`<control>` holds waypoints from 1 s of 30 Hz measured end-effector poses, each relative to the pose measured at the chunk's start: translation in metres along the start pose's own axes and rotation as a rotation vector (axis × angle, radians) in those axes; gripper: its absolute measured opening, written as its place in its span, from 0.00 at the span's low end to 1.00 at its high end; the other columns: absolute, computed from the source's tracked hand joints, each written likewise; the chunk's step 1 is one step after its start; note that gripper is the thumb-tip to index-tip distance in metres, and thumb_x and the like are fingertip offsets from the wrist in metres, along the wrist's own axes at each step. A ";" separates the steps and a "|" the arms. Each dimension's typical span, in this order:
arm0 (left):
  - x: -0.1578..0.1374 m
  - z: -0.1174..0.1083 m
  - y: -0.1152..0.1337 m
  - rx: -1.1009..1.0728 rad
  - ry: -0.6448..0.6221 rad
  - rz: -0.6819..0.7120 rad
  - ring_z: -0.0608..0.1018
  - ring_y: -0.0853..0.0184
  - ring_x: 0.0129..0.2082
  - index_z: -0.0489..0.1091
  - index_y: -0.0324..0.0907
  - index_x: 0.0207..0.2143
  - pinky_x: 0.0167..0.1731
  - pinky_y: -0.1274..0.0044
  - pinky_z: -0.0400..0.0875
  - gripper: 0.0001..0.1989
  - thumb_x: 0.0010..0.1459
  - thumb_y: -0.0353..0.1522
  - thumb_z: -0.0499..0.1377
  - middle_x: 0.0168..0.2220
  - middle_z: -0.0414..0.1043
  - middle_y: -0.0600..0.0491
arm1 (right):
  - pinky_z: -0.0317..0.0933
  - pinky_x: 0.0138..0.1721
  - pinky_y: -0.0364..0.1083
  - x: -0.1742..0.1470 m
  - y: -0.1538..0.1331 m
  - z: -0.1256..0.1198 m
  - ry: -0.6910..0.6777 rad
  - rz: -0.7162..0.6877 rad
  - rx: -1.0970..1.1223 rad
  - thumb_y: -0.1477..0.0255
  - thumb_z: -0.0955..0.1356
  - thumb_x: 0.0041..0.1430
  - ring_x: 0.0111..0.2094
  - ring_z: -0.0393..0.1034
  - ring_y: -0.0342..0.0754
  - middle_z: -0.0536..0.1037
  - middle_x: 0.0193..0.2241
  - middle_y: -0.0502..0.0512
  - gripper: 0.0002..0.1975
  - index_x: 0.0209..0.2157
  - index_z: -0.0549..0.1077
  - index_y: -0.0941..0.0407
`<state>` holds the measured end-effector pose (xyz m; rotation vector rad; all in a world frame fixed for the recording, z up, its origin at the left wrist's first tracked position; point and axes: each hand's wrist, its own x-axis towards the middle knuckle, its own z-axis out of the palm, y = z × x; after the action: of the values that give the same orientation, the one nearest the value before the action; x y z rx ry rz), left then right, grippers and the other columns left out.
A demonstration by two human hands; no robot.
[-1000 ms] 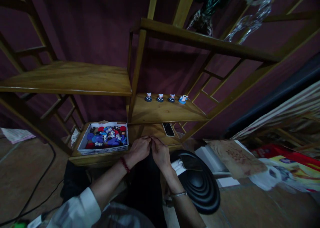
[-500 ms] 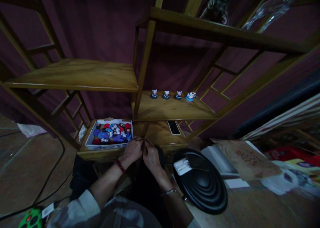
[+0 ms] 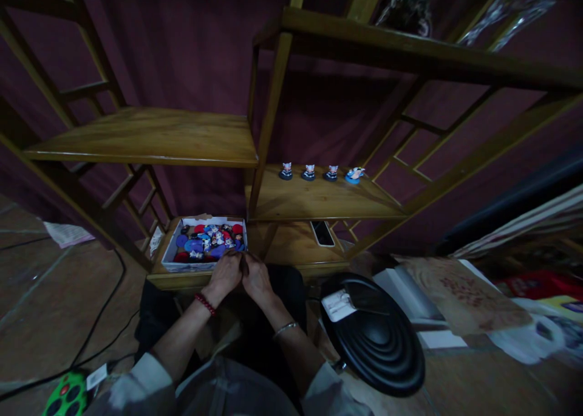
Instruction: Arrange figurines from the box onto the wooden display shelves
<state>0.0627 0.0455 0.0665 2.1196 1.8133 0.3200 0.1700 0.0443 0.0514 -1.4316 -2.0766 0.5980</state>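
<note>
My left hand point(image 3: 226, 272) and my right hand point(image 3: 255, 277) meet at the fingertips, just in front of the low shelf. Their fingers are bent and pinched together; whatever lies between them is hidden and too dark to make out. Close beside my left hand stands a white box point(image 3: 169, 253) full of small figurines point(image 3: 214, 240) with red, blue and purple round bases. On the middle shelf, three similar dark-based figurines point(image 3: 308, 172) and a blue-based figurine point(image 3: 354, 175) stand in a row.
A smartphone point(image 3: 322, 234) lies on the low shelf board point(image 3: 285, 246). To my right is a black ridged oval object point(image 3: 378, 343) with a white label, beside a cardboard sheet point(image 3: 460, 294). Cables point(image 3: 98, 306) and a green object point(image 3: 67, 395) lie on the floor at left.
Both hands have shifted left, toward the front corner of the box, still joined at the fingertips. The camera view has turned slightly left. The figurines on the shelf stay in place.
</note>
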 end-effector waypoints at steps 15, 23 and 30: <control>-0.008 -0.007 -0.036 0.218 -0.014 -0.149 0.64 0.59 0.55 0.68 0.38 0.47 0.56 0.68 0.53 0.19 0.60 0.34 0.44 0.49 0.70 0.44 | 0.52 0.56 0.47 0.025 -0.002 0.028 -0.139 -0.068 -0.131 0.80 0.58 0.56 0.54 0.60 0.48 0.71 0.50 0.60 0.21 0.51 0.68 0.61; -0.006 -0.009 -0.056 0.189 -0.150 -0.270 0.67 0.58 0.53 0.66 0.44 0.46 0.50 0.64 0.59 0.20 0.61 0.40 0.41 0.50 0.69 0.47 | 0.48 0.58 0.51 0.031 -0.003 0.033 -0.201 -0.111 -0.206 0.72 0.60 0.60 0.54 0.59 0.50 0.71 0.50 0.61 0.16 0.47 0.71 0.58; 0.002 -0.015 -0.069 0.158 -0.267 -0.323 0.69 0.55 0.51 0.66 0.44 0.45 0.45 0.63 0.64 0.20 0.60 0.40 0.40 0.50 0.68 0.45 | 0.44 0.59 0.51 0.034 -0.003 0.034 -0.270 -0.151 -0.260 0.66 0.59 0.61 0.55 0.58 0.50 0.70 0.50 0.62 0.17 0.44 0.73 0.59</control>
<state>-0.0053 0.0579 0.0531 1.8161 2.0258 -0.1828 0.1356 0.0737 0.0342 -1.3753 -2.5273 0.4963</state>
